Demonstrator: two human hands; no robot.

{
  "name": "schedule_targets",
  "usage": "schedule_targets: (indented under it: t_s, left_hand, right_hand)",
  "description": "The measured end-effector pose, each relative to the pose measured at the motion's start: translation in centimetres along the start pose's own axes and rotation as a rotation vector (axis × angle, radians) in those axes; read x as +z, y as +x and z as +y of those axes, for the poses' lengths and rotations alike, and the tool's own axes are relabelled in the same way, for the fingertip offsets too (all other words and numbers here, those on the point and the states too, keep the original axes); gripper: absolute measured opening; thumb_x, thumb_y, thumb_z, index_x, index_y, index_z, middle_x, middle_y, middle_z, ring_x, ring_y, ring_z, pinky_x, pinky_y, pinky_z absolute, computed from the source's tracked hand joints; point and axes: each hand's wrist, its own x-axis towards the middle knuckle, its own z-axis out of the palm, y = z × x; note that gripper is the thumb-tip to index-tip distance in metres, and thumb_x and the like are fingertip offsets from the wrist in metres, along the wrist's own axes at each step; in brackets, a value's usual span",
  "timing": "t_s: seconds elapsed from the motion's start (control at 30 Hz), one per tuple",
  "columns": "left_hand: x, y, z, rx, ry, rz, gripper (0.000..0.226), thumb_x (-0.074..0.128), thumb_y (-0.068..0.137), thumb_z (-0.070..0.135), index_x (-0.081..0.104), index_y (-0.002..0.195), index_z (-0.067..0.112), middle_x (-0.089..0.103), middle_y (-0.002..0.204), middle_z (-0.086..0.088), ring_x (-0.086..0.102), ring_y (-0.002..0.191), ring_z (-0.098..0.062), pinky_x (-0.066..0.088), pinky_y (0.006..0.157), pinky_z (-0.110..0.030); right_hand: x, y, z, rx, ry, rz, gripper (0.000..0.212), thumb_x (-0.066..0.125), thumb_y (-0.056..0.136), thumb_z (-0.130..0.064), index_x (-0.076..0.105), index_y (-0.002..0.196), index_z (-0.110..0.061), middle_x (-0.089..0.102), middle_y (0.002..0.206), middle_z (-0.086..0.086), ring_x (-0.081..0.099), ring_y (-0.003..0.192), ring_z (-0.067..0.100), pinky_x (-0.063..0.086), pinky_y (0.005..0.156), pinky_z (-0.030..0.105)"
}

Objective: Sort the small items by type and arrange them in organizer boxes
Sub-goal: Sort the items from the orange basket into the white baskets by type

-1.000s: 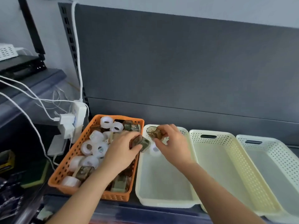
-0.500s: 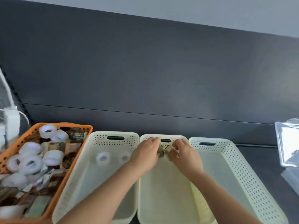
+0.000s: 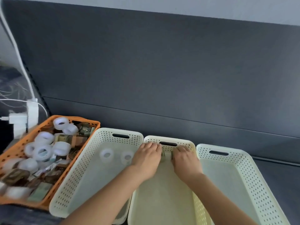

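An orange basket at the left holds several white tape rolls mixed with brown packets. Three cream perforated baskets stand in a row beside it. Two white tape rolls lie in the left cream basket. My left hand and my right hand are both down at the far end of the middle cream basket. Each grips a small brown packet, and the two packets show between the hands, mostly hidden by the fingers. The right cream basket holds nothing.
A white power strip with plugs and cables hangs at the far left behind the orange basket. A dark grey back panel rises right behind the baskets. The dark shelf surface continues to the right.
Both hands carried brown packets from the orange basket rightward to the middle cream basket and lowered them to its far end. The view swung right, then slightly back left.
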Motion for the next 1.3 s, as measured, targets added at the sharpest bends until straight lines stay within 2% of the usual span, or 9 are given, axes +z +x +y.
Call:
schedule_targets:
  t_s: [0.17,0.27,0.37,0.5,0.67,0.77,1.0,1.17,1.3]
  left_hand:
    - [-2.4,-3.9,-3.6,-0.059,-0.183,0.178,0.037,0.047,0.083,0.008,0.054,0.119,0.014,0.053,0.122,0.000,0.044,0.120,-0.022,0.039,0.099,-0.035]
    - [-3.5,-7.7,-7.3,-0.153,-0.247,0.206,0.033,0.047,0.088,0.010,0.057,0.119,0.014,0.056,0.121,0.003,0.047,0.116,-0.019,0.042,0.097,-0.035]
    - [-4.6,-11.8,-11.1,-0.238,-0.231,0.189,0.024,0.048,0.086,0.013,0.062,0.105,0.015,0.060,0.106,0.002,0.052,0.105,-0.020,0.046,0.085,-0.037]
    - [-5.9,-17.1,-15.4,-0.404,-0.249,0.171,0.024,0.052,0.090,0.021,0.066,0.108,0.016,0.063,0.101,0.000,0.057,0.095,-0.020,0.050,0.075,-0.038]
    - [-4.2,-22.5,-20.8,-0.542,-0.263,-0.011,0.021,0.049,0.093,0.026,0.066,0.106,0.025,0.063,0.100,0.003,0.059,0.096,-0.019,0.051,0.076,-0.038]
    - [-2.5,-24.5,-23.4,-0.559,-0.237,-0.066,0.030,0.047,0.090,0.017,0.065,0.112,0.027,0.058,0.105,0.002,0.052,0.101,-0.021,0.048,0.082,-0.041]
    - [-1.0,-24.6,-27.0,-0.635,-0.218,-0.129,0.016,0.049,0.090,0.027,0.065,0.089,0.022,0.055,0.094,0.004,0.056,0.079,-0.016,0.053,0.068,-0.037]
    - [-0.8,-23.6,-27.6,-0.643,-0.145,-0.201,0.011,0.053,0.084,0.020,0.064,0.084,0.024,0.060,0.087,0.005,0.058,0.073,-0.015,0.054,0.063,-0.032]
    - [-1.1,-23.5,-28.0,-0.586,-0.226,-0.169,0.007,0.059,0.079,0.019,0.061,0.074,0.023,0.059,0.082,0.006,0.057,0.071,-0.014,0.055,0.065,-0.034]
  right_hand:
    - [-2.3,0.7,-3.2,-0.046,0.170,0.109,0.027,0.056,0.088,-0.026,0.065,0.110,-0.014,0.067,0.103,0.005,0.057,0.102,0.028,0.046,0.083,0.036]
    - [-3.4,1.0,-7.2,-0.136,0.302,0.163,0.026,0.061,0.087,-0.024,0.068,0.110,-0.015,0.068,0.100,0.004,0.058,0.101,0.027,0.047,0.083,0.034]
    - [-4.3,1.0,-12.1,-0.204,0.441,0.195,0.023,0.069,0.082,-0.023,0.071,0.105,-0.016,0.070,0.098,0.003,0.061,0.099,0.027,0.049,0.082,0.034]
    - [-5.1,0.7,-18.8,-0.359,0.532,0.157,0.026,0.066,0.085,-0.029,0.070,0.109,-0.020,0.069,0.106,-0.001,0.057,0.108,0.021,0.044,0.088,0.030]
    - [-5.2,0.7,-25.9,-0.539,0.479,-0.016,0.033,0.061,0.087,-0.037,0.066,0.116,-0.020,0.066,0.110,0.002,0.051,0.110,0.022,0.042,0.091,0.032]
    - [-4.8,1.3,-28.8,-0.527,0.358,-0.130,0.035,0.058,0.087,-0.037,0.062,0.118,-0.024,0.065,0.106,0.004,0.050,0.110,0.024,0.043,0.089,0.033]
    - [-4.0,2.7,-31.9,-0.421,0.065,-0.322,0.041,0.054,0.083,-0.031,0.052,0.124,-0.031,0.060,0.117,0.001,0.048,0.114,0.026,0.033,0.092,0.041]
    - [-3.7,2.8,-32.0,-0.382,0.101,-0.294,0.039,0.056,0.085,-0.040,0.053,0.123,-0.034,0.062,0.115,-0.004,0.052,0.113,0.022,0.033,0.094,0.040]
    - [-3.5,2.2,-31.6,-0.329,0.367,-0.187,0.038,0.062,0.081,-0.040,0.058,0.118,-0.034,0.062,0.111,-0.005,0.055,0.106,0.016,0.041,0.093,0.037]
